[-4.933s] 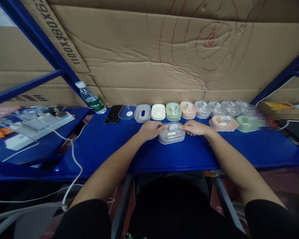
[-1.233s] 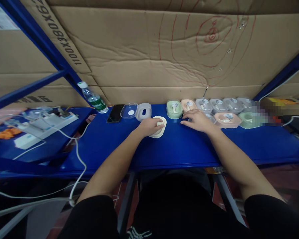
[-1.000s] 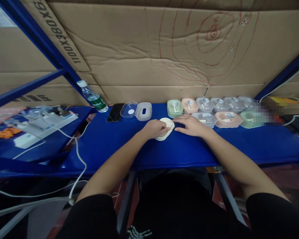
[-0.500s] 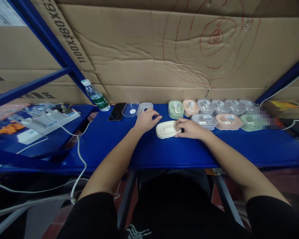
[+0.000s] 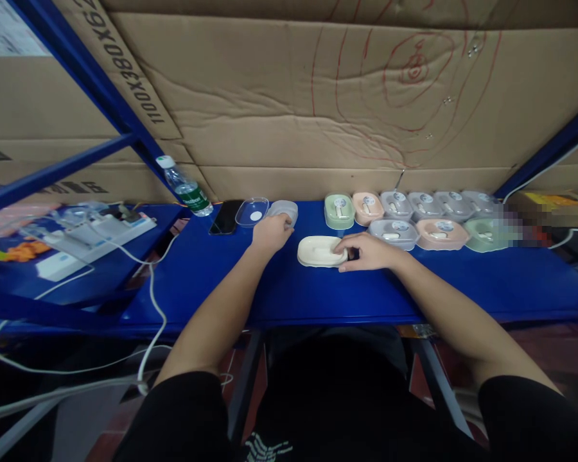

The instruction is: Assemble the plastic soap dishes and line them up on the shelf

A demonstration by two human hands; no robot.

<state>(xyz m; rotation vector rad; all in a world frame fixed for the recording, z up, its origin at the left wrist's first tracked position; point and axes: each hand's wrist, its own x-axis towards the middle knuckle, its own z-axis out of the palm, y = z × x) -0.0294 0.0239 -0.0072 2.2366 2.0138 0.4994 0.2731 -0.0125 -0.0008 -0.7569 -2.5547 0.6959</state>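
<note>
A cream oval plastic box (image 5: 318,252) stands on the blue table in front of me, with a shallow recess in its top. My right hand (image 5: 368,251) grips its right end, fingers on the top rim and thumb low at the front. Behind and to the left, my left hand (image 5: 271,232) has its fingers curled at the front of a grey slotted plastic cover (image 5: 288,209), hiding part of it. Beside that cover lies a clear lid (image 5: 251,212) with a round white sticker.
Lidded boxes in green (image 5: 339,212), peach (image 5: 442,235) and grey (image 5: 394,235) line the back right. A phone (image 5: 225,217) and a water bottle (image 5: 189,192) lie at the back left. A power strip (image 5: 96,247) with cables sits further left. Cardboard (image 5: 270,90) walls the back.
The lidded grey box went from my hands to the right-hand group. The cream box came forward and turned sideways; my right hand took it over. My left hand let go and moved to the grey cover.
</note>
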